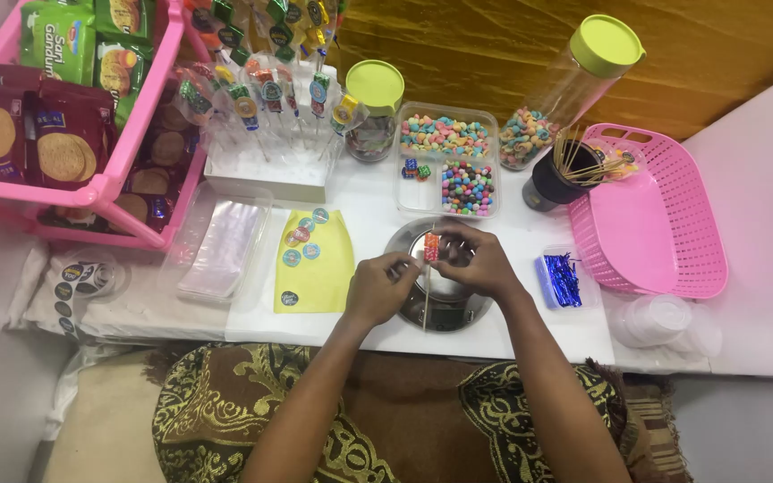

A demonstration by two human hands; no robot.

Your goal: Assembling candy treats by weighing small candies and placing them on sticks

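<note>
A thin skewer [426, 291] is held upright between both hands over the round scale [440, 309] on the desk [530, 335]. The left hand [379, 288] is closed low on the stick; the right hand [474, 261] pinches the orange candy [431, 248] at its top. A loosened pinch could drop the candy onto the scale beneath. The fingertips' grip and the scale's display are hidden by the hands.

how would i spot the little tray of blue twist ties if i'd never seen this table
Start at the big pink basket on the right of the white table. Just off its near left corner, beside the person's right hand, sits a small clear tray of twist ties. It holds the only shiny dark blue strands here; the other clear trays hold round candies or flat plastic bags.
</note>
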